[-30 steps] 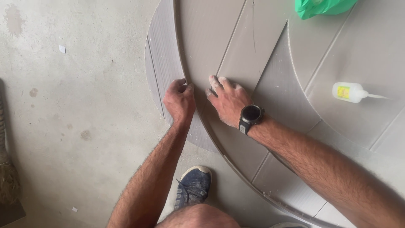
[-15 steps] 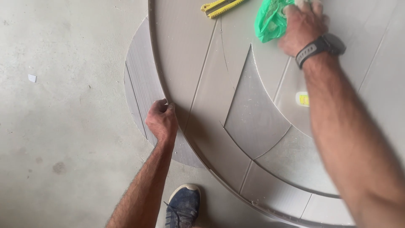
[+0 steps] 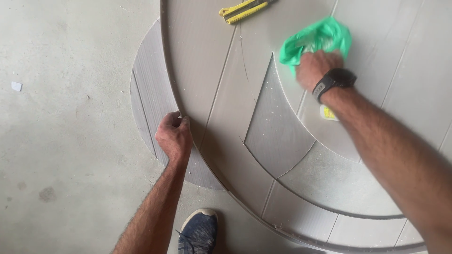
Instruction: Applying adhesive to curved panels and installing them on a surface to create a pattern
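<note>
Right hand (image 3: 316,69) is closed over a crumpled green cloth (image 3: 316,41), pressing it down on the grey slatted round panel (image 3: 212,66) near the top of the view — a black wristwatch (image 3: 334,81) sits on that wrist. Just under the forearm a small white glue bottle with a yellow label (image 3: 327,113) lies on the panel, mostly hidden. Left hand (image 3: 173,135) is curled shut on the curved rim strip (image 3: 168,80) at the panel's left edge, fingertips hooked over it, with a second ribbed grey disc (image 3: 148,89) lying underneath on the concrete floor (image 3: 66,141). A yellow utility knife (image 3: 242,10) rests on the panel near the top edge, well apart from both hands — a blue sneaker (image 3: 200,233) shows at the bottom
</note>
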